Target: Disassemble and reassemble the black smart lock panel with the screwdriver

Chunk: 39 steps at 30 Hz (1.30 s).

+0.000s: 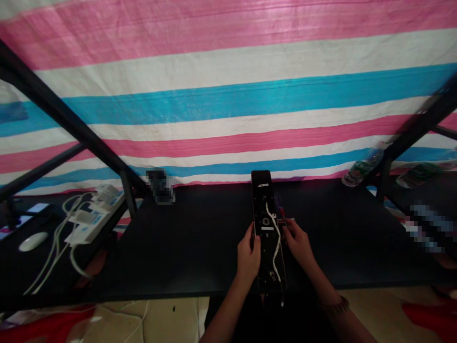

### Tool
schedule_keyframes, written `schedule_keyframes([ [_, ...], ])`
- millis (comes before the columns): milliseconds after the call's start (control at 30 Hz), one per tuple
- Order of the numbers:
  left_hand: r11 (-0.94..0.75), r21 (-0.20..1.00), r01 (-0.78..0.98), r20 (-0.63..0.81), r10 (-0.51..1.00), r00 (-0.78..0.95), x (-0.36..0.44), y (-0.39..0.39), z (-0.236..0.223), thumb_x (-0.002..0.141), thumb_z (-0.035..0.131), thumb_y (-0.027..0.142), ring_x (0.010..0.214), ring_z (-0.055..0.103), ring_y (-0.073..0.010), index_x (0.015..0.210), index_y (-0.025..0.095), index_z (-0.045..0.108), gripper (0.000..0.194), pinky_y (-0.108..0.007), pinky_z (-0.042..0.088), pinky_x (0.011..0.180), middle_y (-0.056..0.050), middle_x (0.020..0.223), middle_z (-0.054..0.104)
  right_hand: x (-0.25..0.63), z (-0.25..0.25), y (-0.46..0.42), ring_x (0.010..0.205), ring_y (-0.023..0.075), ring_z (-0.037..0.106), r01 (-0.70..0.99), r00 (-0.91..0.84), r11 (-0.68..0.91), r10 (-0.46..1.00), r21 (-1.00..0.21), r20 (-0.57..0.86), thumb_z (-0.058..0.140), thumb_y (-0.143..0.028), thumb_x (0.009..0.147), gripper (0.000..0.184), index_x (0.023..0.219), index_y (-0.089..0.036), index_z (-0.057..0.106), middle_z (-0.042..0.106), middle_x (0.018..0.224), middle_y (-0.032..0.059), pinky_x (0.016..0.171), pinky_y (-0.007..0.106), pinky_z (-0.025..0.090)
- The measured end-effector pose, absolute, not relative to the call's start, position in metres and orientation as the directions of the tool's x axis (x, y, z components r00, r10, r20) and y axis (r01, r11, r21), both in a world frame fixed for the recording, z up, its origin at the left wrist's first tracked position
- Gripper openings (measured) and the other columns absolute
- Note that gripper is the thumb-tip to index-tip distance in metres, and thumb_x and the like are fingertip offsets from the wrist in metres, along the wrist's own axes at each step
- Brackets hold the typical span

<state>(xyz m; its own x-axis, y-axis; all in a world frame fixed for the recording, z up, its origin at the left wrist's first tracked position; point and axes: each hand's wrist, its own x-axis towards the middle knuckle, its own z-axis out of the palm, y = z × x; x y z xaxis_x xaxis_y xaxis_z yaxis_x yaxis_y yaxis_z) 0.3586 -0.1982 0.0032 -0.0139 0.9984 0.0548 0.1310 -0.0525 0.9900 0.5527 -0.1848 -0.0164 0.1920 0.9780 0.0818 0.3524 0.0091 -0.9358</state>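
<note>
A long black panel [259,200], which looks like one half of a door lock, is held upright-lengthwise over the front part of the table. A white cable [278,243] runs down its face and dangles past the near end. My left hand [249,255] grips the panel's left edge, thumb on the face. At its right edge, my right hand [299,242] has its fingers closed in a pinch around something small that I cannot make out. Just beyond those fingers is a screwdriver [279,204] with a clear bluish and red handle; whether they touch it is unclear.
The black table [185,238] backs onto a striped sheet [214,105]. A blurred dark object [161,186] stands at the back left. Left are a power strip [93,221] with cables and a white mouse [33,241]. A bottle [360,169] leans by the right frame bar.
</note>
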Motion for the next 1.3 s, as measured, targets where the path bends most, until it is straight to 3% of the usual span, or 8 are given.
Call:
schedule_keyframes([
  [100, -0.041, 0.989, 0.141, 0.044, 0.999, -0.018, 0.359, -0.202, 0.005, 0.103, 0.047, 0.037, 0.133, 0.061, -0.027, 0.145, 0.014, 0.056, 0.049, -0.043, 0.045, 0.115, -0.014, 0.143, 0.065, 0.551, -0.016, -0.185, 0.074, 0.023, 0.072, 0.35, 0.201, 0.002, 0.976, -0.937, 0.077, 0.052, -0.046, 0.094, 0.04, 0.119, -0.017, 0.064, 0.078, 0.095, 0.0099, 0.069, 0.033, 0.056],
  [367, -0.066, 0.99, 0.128, 0.066, 0.998, 0.009, 0.36, -0.204, 0.001, 0.103, 0.045, 0.035, 0.139, 0.055, -0.0265, 0.152, 0.017, 0.047, 0.052, -0.043, 0.04, 0.119, -0.014, 0.152, 0.057, 0.548, -0.014, -0.184, 0.091, 0.0276, 0.076, 0.42, 0.26, -0.013, 0.96, -0.907, 0.107, 0.053, -0.049, 0.093, 0.041, 0.116, -0.018, 0.068, 0.079, 0.102, 0.0123, 0.083, 0.036, 0.058],
  [633, 0.001, 0.994, 0.109, -0.004, 1.0, 0.028, 0.358, -0.204, 0.002, 0.102, 0.045, 0.034, 0.133, 0.059, -0.0265, 0.15, 0.017, 0.047, 0.051, -0.043, 0.043, 0.115, -0.015, 0.147, 0.06, 0.546, -0.014, -0.186, 0.085, 0.0256, 0.076, 0.452, 0.264, -0.06, 0.962, -0.89, 0.069, 0.051, -0.046, 0.096, 0.038, 0.116, -0.018, 0.067, 0.078, 0.097, 0.0107, 0.08, 0.034, 0.056],
  [767, 0.042, 0.994, 0.103, -0.044, 0.999, 0.016, 0.358, -0.203, 0.01, 0.103, 0.044, 0.038, 0.105, 0.07, -0.024, 0.147, 0.018, 0.05, 0.049, -0.039, 0.053, 0.096, -0.012, 0.121, 0.073, 0.544, -0.014, -0.182, 0.078, 0.0245, 0.074, 0.473, 0.27, -0.095, 0.962, -0.876, 0.041, 0.051, -0.045, 0.096, 0.036, 0.114, -0.019, 0.066, 0.078, 0.09, 0.0086, 0.073, 0.033, 0.055],
  [867, 0.066, 0.992, 0.112, -0.066, 0.998, -0.004, 0.358, -0.202, 0.016, 0.104, 0.041, 0.041, 0.092, 0.07, -0.0221, 0.144, 0.018, 0.052, 0.048, -0.036, 0.054, 0.087, -0.009, 0.107, 0.074, 0.542, -0.011, -0.178, 0.071, 0.0236, 0.072, 0.518, 0.296, -0.127, 0.955, -0.846, 0.037, 0.049, -0.046, 0.096, 0.036, 0.112, -0.019, 0.067, 0.076, 0.082, 0.0066, 0.067, 0.032, 0.052],
  [1300, 0.094, 0.988, 0.127, -0.092, 0.996, -0.016, 0.36, -0.203, 0.016, 0.102, 0.045, 0.043, 0.088, 0.07, -0.0221, 0.142, 0.018, 0.053, 0.048, -0.035, 0.054, 0.083, -0.01, 0.103, 0.074, 0.541, -0.011, -0.176, 0.069, 0.0245, 0.072, 0.543, 0.281, -0.13, 0.959, -0.83, 0.033, 0.047, -0.047, 0.096, 0.039, 0.113, -0.018, 0.066, 0.075, 0.08, 0.0077, 0.066, 0.033, 0.052],
])
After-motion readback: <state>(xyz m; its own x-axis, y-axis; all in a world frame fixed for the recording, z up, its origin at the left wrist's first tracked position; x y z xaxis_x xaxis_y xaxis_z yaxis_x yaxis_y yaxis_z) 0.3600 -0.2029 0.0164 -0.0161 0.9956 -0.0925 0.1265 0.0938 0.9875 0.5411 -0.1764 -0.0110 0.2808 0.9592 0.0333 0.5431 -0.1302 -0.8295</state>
